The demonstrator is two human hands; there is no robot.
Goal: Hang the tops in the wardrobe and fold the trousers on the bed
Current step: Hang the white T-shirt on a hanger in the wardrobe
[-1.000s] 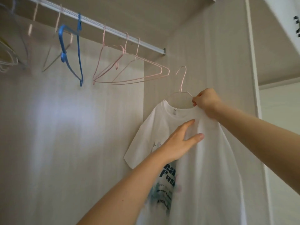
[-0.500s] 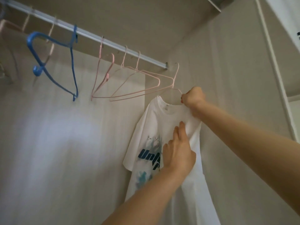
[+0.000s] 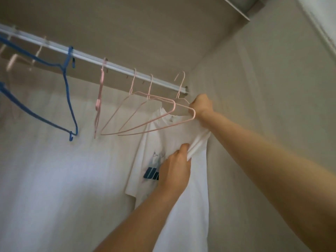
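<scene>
- A wardrobe (image 3: 145,24) interior with pale wood-grain panels is seen from below. Two bare forearms are raised into it from the 5 o'clock corner.
- A metal rail (image 3: 112,65) is run from the 9 o'clock edge, slanting down to its end fitting just above the picture's centre, at about 1 o'clock.
- A white T-shirt (image 3: 183,206) with a dark blue print on the chest is held up. It reaches from the centre down to 6 o'clock, close beside the right side panel (image 3: 269,124).
- The T-shirt is carried on a pink wire hanger (image 3: 181,84), whose hook is seen crossing the rail's right end. Whether the hook rests on the rail cannot be told.
- The right hand (image 3: 201,106), at 2 o'clock of centre, is closed in a fist round the hanger's arm beside the shirt's collar.
- The left hand (image 3: 175,171), at 6 o'clock of centre, is seen from the back. A bunched fold of the shirt's shoulder cloth is pinched between its thumb and fingers.
- Two empty pink hangers (image 3: 138,113) are hung on the rail at 9 o'clock of the collar, their outer ends overlapping it.
- Blue hangers (image 3: 69,99) are hung tilted toward the 9 to 10 o'clock side.
- The back panel (image 3: 54,179) is lit pale at 8 o'clock.
</scene>
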